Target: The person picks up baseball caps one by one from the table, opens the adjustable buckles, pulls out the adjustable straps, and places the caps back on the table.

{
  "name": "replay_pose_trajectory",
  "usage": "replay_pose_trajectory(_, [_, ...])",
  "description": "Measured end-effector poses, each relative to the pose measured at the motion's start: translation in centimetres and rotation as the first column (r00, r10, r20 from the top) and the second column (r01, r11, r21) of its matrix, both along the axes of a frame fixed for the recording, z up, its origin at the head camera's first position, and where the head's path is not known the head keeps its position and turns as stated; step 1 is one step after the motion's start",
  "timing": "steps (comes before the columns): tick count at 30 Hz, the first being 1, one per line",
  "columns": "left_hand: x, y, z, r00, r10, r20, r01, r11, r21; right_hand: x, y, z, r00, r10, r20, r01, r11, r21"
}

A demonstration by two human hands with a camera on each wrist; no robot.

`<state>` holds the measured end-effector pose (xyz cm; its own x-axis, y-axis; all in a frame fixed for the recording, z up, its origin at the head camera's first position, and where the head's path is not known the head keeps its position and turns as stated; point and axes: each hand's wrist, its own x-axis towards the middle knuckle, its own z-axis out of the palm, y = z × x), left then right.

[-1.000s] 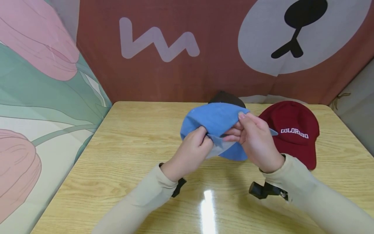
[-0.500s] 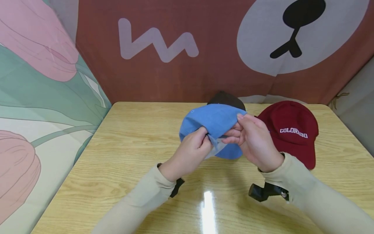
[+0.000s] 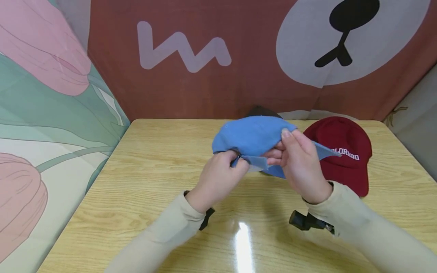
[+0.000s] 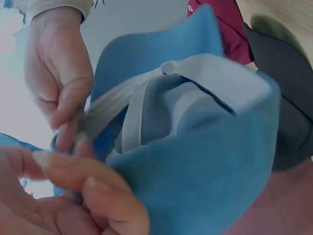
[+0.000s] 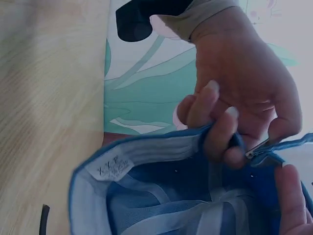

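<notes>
Blue cap (image 3: pixel 252 134) has tipped since half a second ago: its crown sits higher, hiding more of the dark cap (image 3: pixel 262 110) beyond it, and a blue corner now juts right, across the first letter on the red cap (image 3: pixel 341 132). Both hands hold it above the worktop (image 3: pixel 153 170), its inside showing in the wrist views. Fingers of the left hand (image 3: pixel 220 180) are curled, clamped on the cap's edge by a small metal buckle (image 5: pixel 252 152), where a strap (image 5: pixel 292 143) runs out. Thumb and fingers of the right hand (image 3: pixel 302 170) pinch the rim opposite. Inside the cap, a white label (image 5: pixel 111 167) lies on the pale band. On the worktop, the red cap rests near the right hand, its white lettering facing the person.
</notes>
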<state>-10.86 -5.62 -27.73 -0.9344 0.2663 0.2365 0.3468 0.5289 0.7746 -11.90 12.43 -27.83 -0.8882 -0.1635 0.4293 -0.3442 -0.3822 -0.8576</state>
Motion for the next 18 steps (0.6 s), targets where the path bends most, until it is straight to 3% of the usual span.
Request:
replay_pose_trajectory(3, [-0.08, 0.06, 0.01, 1.000, -0.015, -0.005, 0.015, 0.999, -0.029, -0.06, -0.03, 0.09, 1.000, 0.009, 0.003, -0.009, 1.000, 0.001])
replay_pose_trajectory(13, [0.13, 0.34, 0.00, 0.999, -0.041, -0.007, 0.040, 0.990, -0.136, -0.64, 0.23, -0.10, 0.983, 0.048, 0.177, -0.052, 0.998, 0.019])
replay_pose_trajectory(18, [0.12, 0.41, 0.02, 0.999, -0.043, 0.008, 0.043, 0.990, -0.135, -0.96, 0.32, -0.28, 0.975, 0.053, 0.215, -0.057, 0.998, 0.012])
